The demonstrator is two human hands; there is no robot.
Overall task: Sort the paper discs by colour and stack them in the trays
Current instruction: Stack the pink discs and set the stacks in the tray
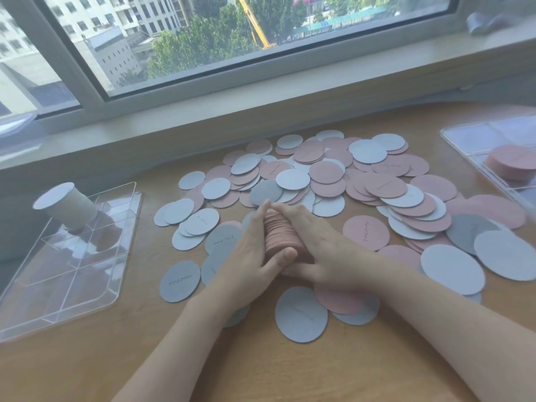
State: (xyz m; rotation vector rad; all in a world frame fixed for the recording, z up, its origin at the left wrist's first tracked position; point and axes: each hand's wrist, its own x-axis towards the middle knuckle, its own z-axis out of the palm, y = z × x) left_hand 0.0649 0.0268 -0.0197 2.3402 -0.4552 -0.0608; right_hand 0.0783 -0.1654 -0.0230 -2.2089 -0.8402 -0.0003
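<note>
A stack of pink paper discs (282, 236) stands on edge on the table between both hands. My left hand (255, 250) grips its left side, thumb across the front. My right hand (313, 245) cups its right side, fingers curved over the top. Loose pink and grey-white discs (333, 181) lie scattered across the table around and beyond the hands. A clear divided tray (72, 274) at the left holds a tall stack of grey-white discs (65, 206). Another clear tray (464, 140) at the right edge holds a low stack of pink discs (512, 163).
The wooden table (261, 367) runs to a window sill (261, 111) at the back, under a window. A grey object (487, 21) sits on the sill at the far right. Bare wood shows in front of the discs, between my forearms.
</note>
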